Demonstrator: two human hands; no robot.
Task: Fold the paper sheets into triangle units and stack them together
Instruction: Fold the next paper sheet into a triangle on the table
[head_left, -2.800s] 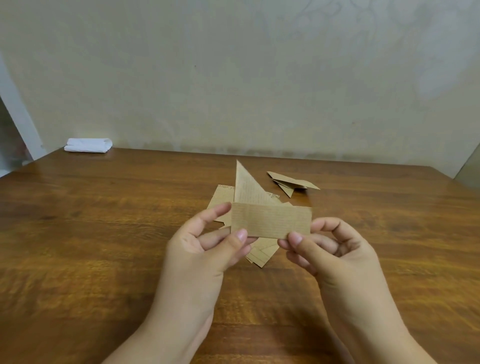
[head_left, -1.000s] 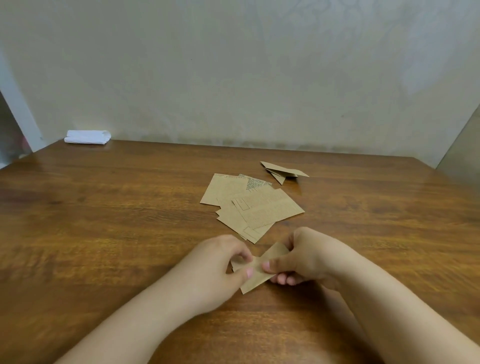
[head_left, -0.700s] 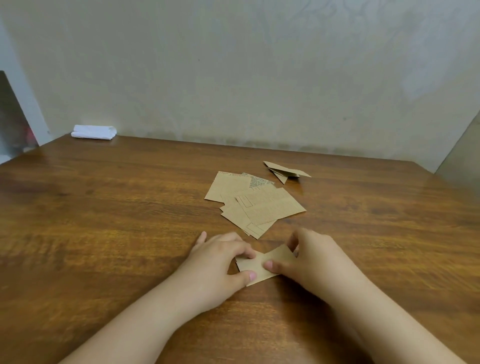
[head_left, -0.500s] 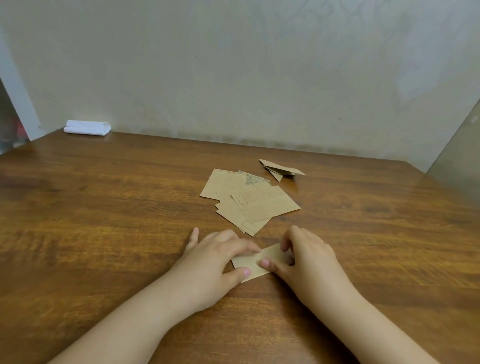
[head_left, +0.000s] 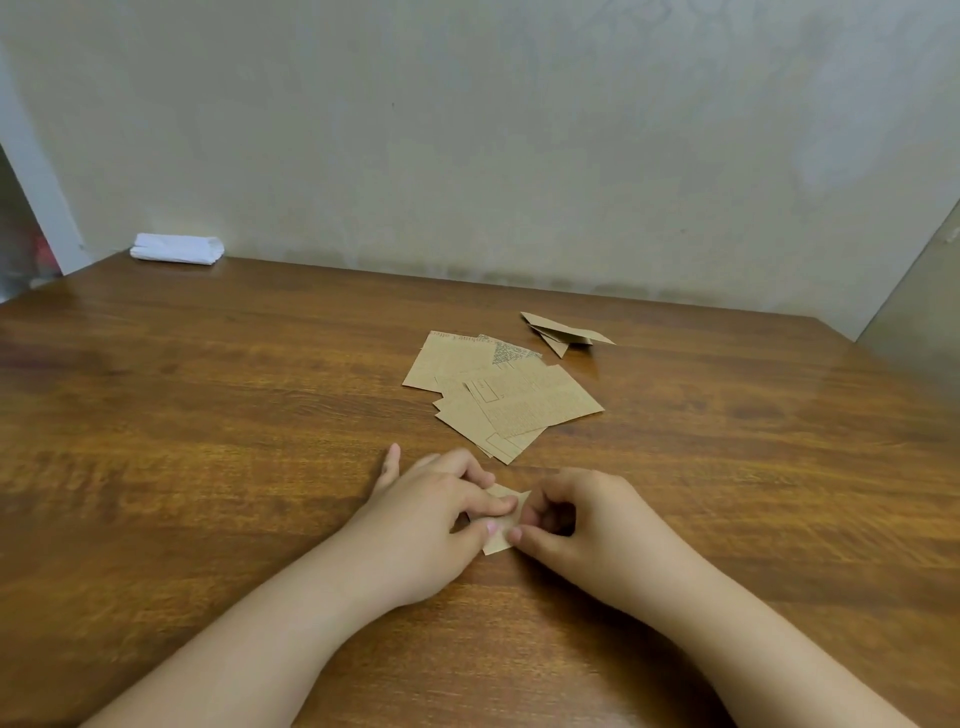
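A person's left hand (head_left: 436, 512) pins a small brown paper sheet (head_left: 500, 519) flat against the wooden bench (head_left: 208, 415) while the right hand (head_left: 582, 514), its grip pinching the sheet's edge, apparently folds it, near the unfolded pile (head_left: 504, 400) and finished triangle units (head_left: 563, 335) beyond.

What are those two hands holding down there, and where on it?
A small folded brown paper piece on the table. The left hand presses its left part; the right hand pinches its right edge.
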